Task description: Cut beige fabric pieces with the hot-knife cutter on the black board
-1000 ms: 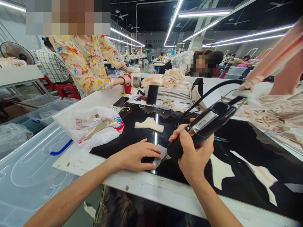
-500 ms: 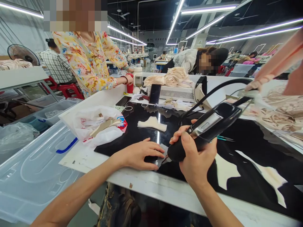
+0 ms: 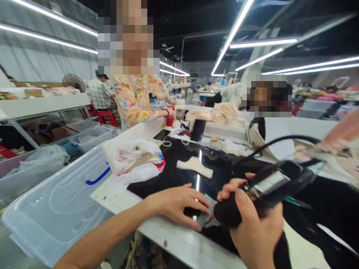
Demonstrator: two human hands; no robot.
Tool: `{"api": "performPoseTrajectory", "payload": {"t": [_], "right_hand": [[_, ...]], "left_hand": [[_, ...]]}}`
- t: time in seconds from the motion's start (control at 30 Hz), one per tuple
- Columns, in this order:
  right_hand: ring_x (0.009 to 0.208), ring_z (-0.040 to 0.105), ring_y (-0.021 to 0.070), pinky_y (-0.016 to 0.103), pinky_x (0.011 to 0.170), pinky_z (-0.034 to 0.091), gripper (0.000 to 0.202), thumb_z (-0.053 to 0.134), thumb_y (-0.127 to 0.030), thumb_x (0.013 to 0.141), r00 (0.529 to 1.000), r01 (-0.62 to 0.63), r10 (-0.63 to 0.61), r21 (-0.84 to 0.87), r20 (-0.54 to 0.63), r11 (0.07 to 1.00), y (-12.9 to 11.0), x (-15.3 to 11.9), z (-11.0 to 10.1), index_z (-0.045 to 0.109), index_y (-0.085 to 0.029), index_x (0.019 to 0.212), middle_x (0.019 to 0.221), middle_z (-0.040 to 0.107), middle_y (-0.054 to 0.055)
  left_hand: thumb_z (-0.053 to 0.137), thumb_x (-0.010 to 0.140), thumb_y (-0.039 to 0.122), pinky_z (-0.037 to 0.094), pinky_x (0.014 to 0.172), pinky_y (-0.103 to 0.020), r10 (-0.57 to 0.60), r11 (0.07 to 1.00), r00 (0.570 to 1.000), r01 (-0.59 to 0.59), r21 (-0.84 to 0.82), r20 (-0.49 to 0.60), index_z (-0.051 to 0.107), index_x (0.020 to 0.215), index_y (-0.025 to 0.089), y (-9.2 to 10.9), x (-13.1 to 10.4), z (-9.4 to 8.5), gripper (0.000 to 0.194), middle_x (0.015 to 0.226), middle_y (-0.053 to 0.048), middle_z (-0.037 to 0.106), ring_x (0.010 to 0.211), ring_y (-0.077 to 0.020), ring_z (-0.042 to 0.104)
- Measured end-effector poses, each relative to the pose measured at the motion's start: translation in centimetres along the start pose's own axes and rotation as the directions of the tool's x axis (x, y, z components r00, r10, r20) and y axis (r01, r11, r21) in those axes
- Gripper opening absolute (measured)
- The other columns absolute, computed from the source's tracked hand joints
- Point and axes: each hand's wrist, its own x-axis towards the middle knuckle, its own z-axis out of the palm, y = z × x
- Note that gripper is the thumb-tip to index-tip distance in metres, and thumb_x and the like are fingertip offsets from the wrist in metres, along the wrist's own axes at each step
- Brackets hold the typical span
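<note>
My right hand (image 3: 252,213) is wrapped round a black handheld device (image 3: 269,190) with a silver panel, tilted, a black cable running from its upper end. My left hand (image 3: 182,205) rests palm down on the black table surface (image 3: 162,183), fingers spread, their tips beside a small greyish translucent piece (image 3: 209,209) near the device's rounded black end. Beyond my left hand lies a cream cut piece (image 3: 195,166). Another pale piece (image 3: 303,246) is partly hidden by my right forearm. The view is blurred around the device.
A white plastic bag (image 3: 137,160) holding beige pieces sits left. Behind stand a dark phone (image 3: 198,130), fabric bundles (image 3: 224,113) and a red cup (image 3: 170,116) touched by a person in a floral shirt (image 3: 130,101). A clear bin lid (image 3: 64,201) lies left.
The camera view has shifted, so the table and people appear lower and further right. Both hands keep nearly the same pose, with the device still in my right hand.
</note>
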Motion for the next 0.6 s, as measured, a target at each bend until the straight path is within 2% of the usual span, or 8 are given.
{"api": "performPoseTrajectory", "payload": {"t": [0.17,0.23,0.3,0.4,0.5,0.6], "right_hand": [[0.059,0.063,0.0148,0.028,0.059,0.06,0.06,0.095,-0.041,0.061,0.996,0.022,-0.022,-0.001,-0.089,1.0,-0.5,1.4,-0.6,0.062,-0.025,0.108,0.073,0.068,-0.004],[0.061,0.063,0.0145,0.027,0.06,0.06,0.059,0.095,-0.042,0.062,0.994,0.047,-0.048,-0.015,-0.098,0.999,-0.4,2.0,-1.0,0.063,-0.024,0.108,0.074,0.069,-0.004],[0.063,0.064,0.0144,0.027,0.061,0.06,0.057,0.094,-0.042,0.066,0.992,0.077,-0.079,-0.026,-0.098,0.997,-0.1,2.5,-1.5,0.063,-0.025,0.11,0.076,0.07,-0.004],[0.062,0.063,0.0132,0.027,0.059,0.058,0.053,0.093,-0.039,0.072,0.987,0.132,-0.135,-0.03,-0.091,0.991,0.1,2.9,-2.2,0.061,-0.025,0.112,0.078,0.069,-0.005],[0.061,0.062,0.0122,0.027,0.058,0.057,0.045,0.088,-0.035,0.079,0.975,0.213,-0.214,-0.018,-0.064,0.977,0.0,3.4,-2.3,0.059,-0.024,0.112,0.08,0.067,-0.005],[0.061,0.061,0.0117,0.027,0.058,0.057,0.04,0.084,-0.029,0.084,0.962,0.272,-0.272,-0.025,-0.032,0.962,-0.2,3.8,-2.2,0.058,-0.025,0.114,0.08,0.066,-0.006]], "left_hand": [[0.078,0.093,0.044,0.029,0.127,-0.055,0.058,0.998,0.995,-0.058,0.001,-0.075,0.076,0.114,0.021,-0.5,0.4,0.4,0.031,0.133,-0.011,0.073,0.133,-0.0281,0.064],[0.078,0.093,0.042,0.03,0.126,-0.053,0.055,0.998,0.991,-0.054,0.009,-0.122,0.077,0.103,0.02,-0.6,0.4,0.4,0.024,0.127,-0.011,0.075,0.126,-0.0268,0.068],[0.08,0.091,0.04,0.029,0.127,-0.052,0.045,0.999,0.986,-0.043,0.021,-0.159,0.076,0.1,0.02,-0.5,0.3,0.3,0.022,0.125,-0.01,0.075,0.123,-0.0259,0.069],[0.082,0.09,0.036,0.026,0.129,-0.052,0.02,0.999,0.986,-0.013,0.038,-0.168,0.075,0.116,0.021,-0.1,0.1,0.0,0.031,0.134,-0.012,0.071,0.129,-0.0264,0.066],[0.078,0.094,0.036,0.02,0.131,-0.057,-0.001,0.998,0.995,0.008,0.068,-0.101,0.07,0.133,0.025,0.2,0.2,-0.3,0.041,0.144,-0.011,0.066,0.138,-0.0278,0.059],[0.075,0.096,0.038,0.02,0.131,-0.059,0.019,0.994,0.999,-0.015,0.108,-0.029,0.068,0.138,0.028,0.1,0.2,-0.3,0.044,0.149,-0.011,0.063,0.142,-0.0287,0.056]]}}
